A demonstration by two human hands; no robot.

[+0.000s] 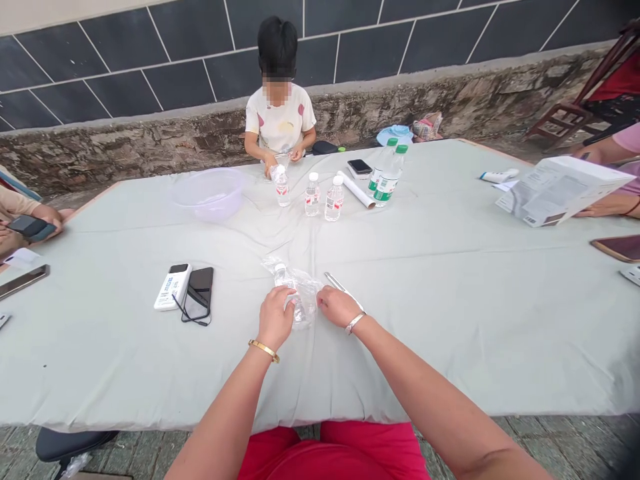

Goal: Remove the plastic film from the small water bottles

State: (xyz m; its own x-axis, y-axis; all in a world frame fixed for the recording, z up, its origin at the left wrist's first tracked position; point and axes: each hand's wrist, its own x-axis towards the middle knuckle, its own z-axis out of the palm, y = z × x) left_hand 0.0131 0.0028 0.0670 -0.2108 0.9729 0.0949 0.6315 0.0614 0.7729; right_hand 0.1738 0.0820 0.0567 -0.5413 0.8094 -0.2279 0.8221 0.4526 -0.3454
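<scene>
In front of me a small clear bottle with a white cap point(281, 269) stands inside a crumpled sheet of clear plastic film point(309, 283). My left hand point(275, 312) is closed on the bottle's left side through the film. On the other side, the fingers of my right hand point(339, 306) pinch the film's edge. A slim silver tool, perhaps a cutter point(336, 283), lies just beyond my right hand, which partly covers it.
Across the table a person point(280, 120) handles a film-covered bottle point(282, 187). Two small bottles, a film roll point(356, 189) and green-capped bottles point(389, 177) stand or lie nearby. A translucent basin point(213, 193), power bank point(173, 287) and phone point(200, 293) are leftward; someone holds a white box point(560, 190) at right.
</scene>
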